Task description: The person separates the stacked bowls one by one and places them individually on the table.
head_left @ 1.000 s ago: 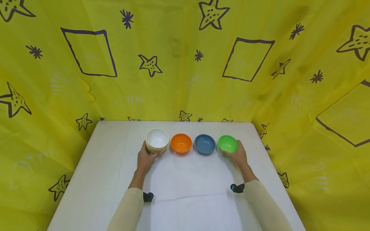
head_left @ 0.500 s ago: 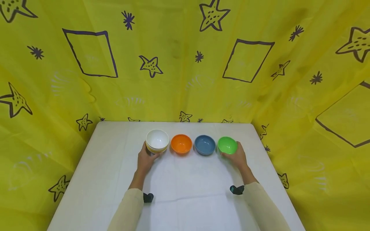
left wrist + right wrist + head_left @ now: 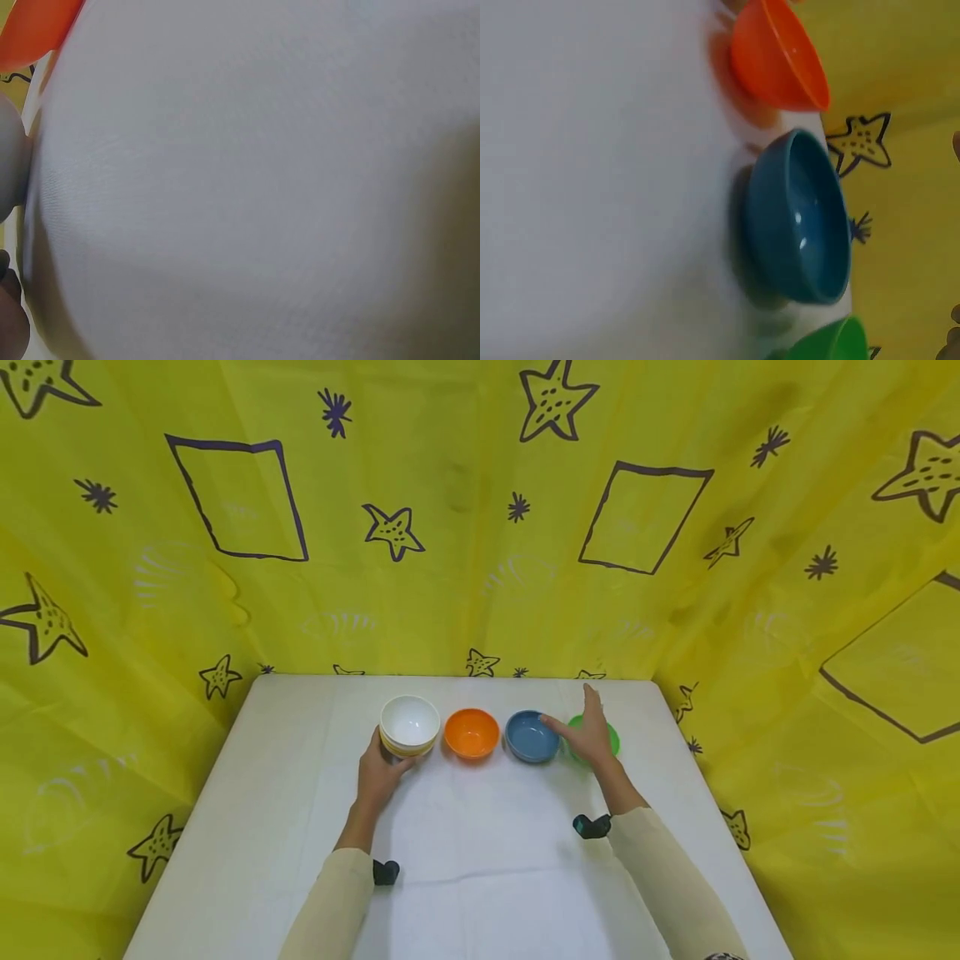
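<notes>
In the head view, my left hand (image 3: 378, 774) grips a stack of bowls with a white bowl (image 3: 410, 721) uppermost and a yellowish rim below it. To its right stand an orange bowl (image 3: 472, 733) and a blue bowl (image 3: 532, 737). My right hand (image 3: 589, 737) hovers over the green bowl (image 3: 612, 742), hiding much of it. Its fingers are straight and the thumb is spread toward the blue bowl's rim; whether they touch is unclear. The right wrist view shows the blue bowl (image 3: 795, 221) between the orange (image 3: 776, 60) and green (image 3: 832, 343) ones.
A white cloth covers the table (image 3: 480, 893), and the bowls form a row near its far edge. Yellow curtains (image 3: 465, 593) with drawn stars enclose the back and both sides. Dark wrist devices jut from the left (image 3: 386, 872) and right (image 3: 592, 827) arms.
My right hand has let go of the green bowl and moved left over it, its fingers straightening. The left hand stays on the white-topped stack.
</notes>
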`<action>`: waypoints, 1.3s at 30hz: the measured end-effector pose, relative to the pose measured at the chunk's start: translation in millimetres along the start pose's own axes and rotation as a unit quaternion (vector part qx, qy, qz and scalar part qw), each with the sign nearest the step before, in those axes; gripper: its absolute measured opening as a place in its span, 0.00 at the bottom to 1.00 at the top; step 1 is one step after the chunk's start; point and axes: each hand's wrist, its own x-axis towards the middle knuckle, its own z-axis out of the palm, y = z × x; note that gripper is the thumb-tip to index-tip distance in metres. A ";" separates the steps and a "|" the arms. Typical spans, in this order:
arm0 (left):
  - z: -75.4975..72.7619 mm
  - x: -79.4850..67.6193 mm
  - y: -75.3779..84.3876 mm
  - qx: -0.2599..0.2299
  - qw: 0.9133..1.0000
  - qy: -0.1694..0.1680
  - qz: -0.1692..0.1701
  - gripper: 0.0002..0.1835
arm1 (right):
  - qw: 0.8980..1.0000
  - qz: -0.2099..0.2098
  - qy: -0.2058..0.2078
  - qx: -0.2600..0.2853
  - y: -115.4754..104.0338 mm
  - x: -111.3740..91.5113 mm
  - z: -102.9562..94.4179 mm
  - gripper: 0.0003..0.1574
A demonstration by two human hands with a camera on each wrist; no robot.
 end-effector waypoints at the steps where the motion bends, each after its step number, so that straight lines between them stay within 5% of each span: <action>1: -0.3 0.0 0.8 0.000 1.000 -0.001 -0.001 0.56 | 1.000 -0.003 -0.002 0.002 -8.8 3.1 4.1 0.76; 18: -4.8 0.8 5.4 0.005 1.000 -0.008 -0.011 0.57 | 0.993 -0.078 -0.092 0.017 -107.5 21.6 101.5 0.77; 27: -3.4 1.0 3.8 0.003 1.000 -0.006 0.002 0.56 | 0.973 -0.166 -0.161 -0.015 -133.1 15.2 149.2 0.72; 33: -3.5 2.1 2.3 0.014 1.000 -0.003 0.007 0.56 | 0.962 -0.162 -0.207 -0.077 -139.2 8.0 168.0 0.77; 39: -5.2 1.7 0.1 0.024 0.999 -0.003 0.028 0.54 | 0.959 -0.172 -0.211 -0.085 -139.2 3.2 176.5 0.72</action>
